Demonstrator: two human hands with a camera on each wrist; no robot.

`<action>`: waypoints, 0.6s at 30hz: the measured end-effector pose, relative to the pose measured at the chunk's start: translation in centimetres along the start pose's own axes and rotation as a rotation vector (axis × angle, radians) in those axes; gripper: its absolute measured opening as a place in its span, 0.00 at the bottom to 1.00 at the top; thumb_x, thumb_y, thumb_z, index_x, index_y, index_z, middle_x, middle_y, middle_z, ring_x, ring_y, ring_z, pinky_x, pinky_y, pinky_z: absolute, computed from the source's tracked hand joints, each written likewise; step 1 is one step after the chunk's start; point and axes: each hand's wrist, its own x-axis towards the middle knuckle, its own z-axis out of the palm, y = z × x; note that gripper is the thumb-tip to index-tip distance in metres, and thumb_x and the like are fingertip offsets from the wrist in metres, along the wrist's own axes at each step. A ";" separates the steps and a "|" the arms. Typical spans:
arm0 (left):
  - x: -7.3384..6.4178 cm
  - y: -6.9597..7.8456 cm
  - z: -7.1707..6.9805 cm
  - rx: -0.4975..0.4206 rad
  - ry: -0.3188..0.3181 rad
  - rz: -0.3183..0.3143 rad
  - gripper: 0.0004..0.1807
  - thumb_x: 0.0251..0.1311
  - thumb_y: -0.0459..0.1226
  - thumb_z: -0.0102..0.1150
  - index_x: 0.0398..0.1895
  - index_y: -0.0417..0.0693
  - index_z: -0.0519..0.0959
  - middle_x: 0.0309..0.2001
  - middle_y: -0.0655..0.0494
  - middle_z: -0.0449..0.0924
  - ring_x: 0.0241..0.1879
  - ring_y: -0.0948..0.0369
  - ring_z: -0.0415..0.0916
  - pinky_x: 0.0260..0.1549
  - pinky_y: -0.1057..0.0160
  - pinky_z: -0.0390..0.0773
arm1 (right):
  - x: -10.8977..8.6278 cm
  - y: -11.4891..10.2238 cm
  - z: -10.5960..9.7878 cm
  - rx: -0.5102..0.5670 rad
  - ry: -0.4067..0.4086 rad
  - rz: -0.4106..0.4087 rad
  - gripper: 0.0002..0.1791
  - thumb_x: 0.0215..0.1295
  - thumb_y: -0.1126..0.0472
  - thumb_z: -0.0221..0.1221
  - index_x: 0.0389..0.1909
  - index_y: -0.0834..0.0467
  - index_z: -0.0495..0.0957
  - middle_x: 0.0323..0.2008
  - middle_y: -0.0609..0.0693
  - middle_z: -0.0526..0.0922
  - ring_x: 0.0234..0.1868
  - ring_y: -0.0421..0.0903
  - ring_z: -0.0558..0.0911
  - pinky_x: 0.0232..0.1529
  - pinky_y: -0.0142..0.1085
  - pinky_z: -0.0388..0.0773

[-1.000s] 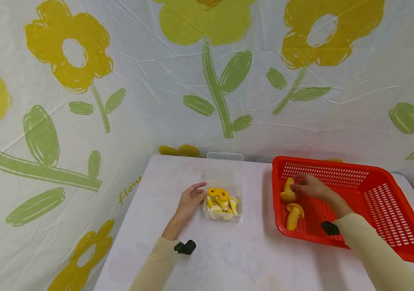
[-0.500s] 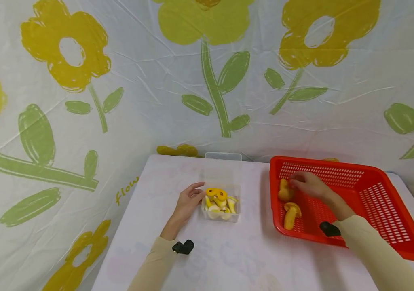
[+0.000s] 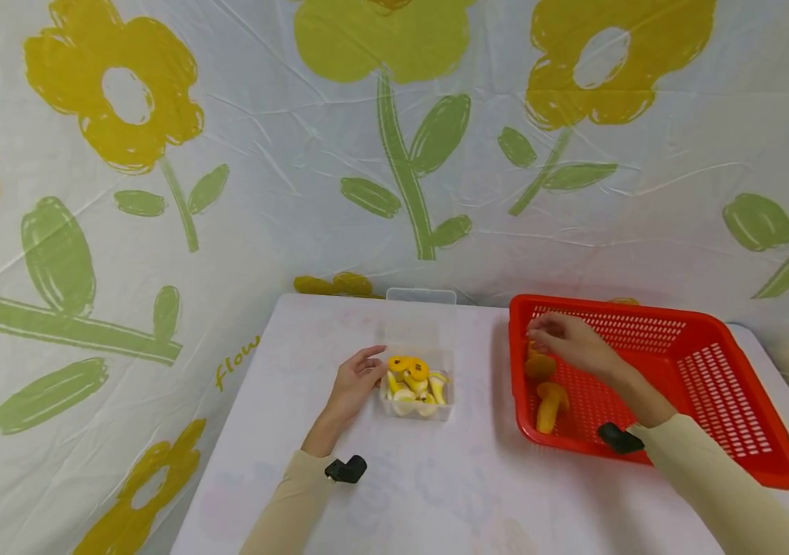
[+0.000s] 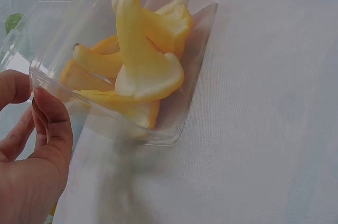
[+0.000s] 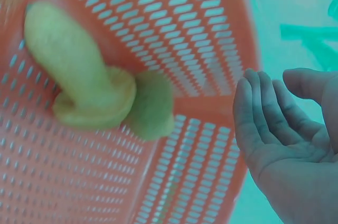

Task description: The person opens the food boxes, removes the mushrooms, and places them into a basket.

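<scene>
My left hand (image 3: pixel 353 388) pinches the left rim of a clear plastic box (image 4: pixel 179 123) between thumb and fingers. Several yellow mushrooms (image 4: pixel 140 49) with pale stems lie piled in the box, and its clear lid (image 3: pixel 421 297) stands open at the back. Over the far left corner of a red basket (image 3: pixel 515 385), my right hand (image 3: pixel 575 343) hovers with fingers loosely bent and nothing between them. Beneath and beside it, one yellow mushroom (image 3: pixel 540 365) is partly hidden by the hand. Another mushroom (image 3: pixel 551 407) lies nearer the basket's front left corner.
The basket has slotted walls and stands on the right of a white-covered table (image 3: pixel 436 486). A white curtain (image 3: pixel 283 193) printed with yellow flowers hangs behind and to the left. The box stands left of the basket with a gap between them.
My right hand has come off the far mushroom and risen toward the basket's back left rim. That mushroom stays in the basket. The left hand keeps its place at the box.
</scene>
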 end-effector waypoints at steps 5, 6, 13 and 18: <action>0.9 -1.3 -0.2 -0.009 0.009 0.010 0.24 0.71 0.32 0.61 0.68 0.39 0.74 0.45 0.48 0.79 0.36 0.58 0.74 0.36 0.68 0.79 | 0.3 -1.4 0.8 0.027 -0.017 -0.035 0.19 0.77 0.60 0.58 0.59 0.70 0.73 0.51 0.65 0.82 0.51 0.62 0.83 0.44 0.34 0.84; 0.9 -1.4 -0.2 -0.008 0.011 0.015 0.24 0.71 0.33 0.62 0.68 0.39 0.74 0.44 0.48 0.79 0.36 0.58 0.74 0.36 0.68 0.79 | 0.4 -1.6 1.0 0.036 -0.020 -0.037 0.19 0.77 0.60 0.58 0.58 0.70 0.74 0.50 0.64 0.83 0.50 0.61 0.84 0.44 0.34 0.84; 0.8 -1.3 -0.1 -0.019 0.020 0.028 0.23 0.70 0.33 0.63 0.67 0.42 0.77 0.43 0.49 0.79 0.35 0.60 0.74 0.35 0.69 0.79 | 1.2 -3.2 2.7 0.023 -0.028 -0.067 0.17 0.75 0.61 0.60 0.56 0.68 0.76 0.47 0.59 0.84 0.46 0.54 0.86 0.47 0.41 0.85; 0.7 -1.2 0.0 -0.030 0.024 0.031 0.22 0.69 0.31 0.63 0.65 0.42 0.77 0.42 0.50 0.79 0.34 0.60 0.74 0.35 0.69 0.79 | 1.5 -4.2 4.2 0.043 -0.048 -0.092 0.16 0.75 0.62 0.60 0.56 0.68 0.76 0.47 0.59 0.85 0.47 0.53 0.86 0.49 0.41 0.84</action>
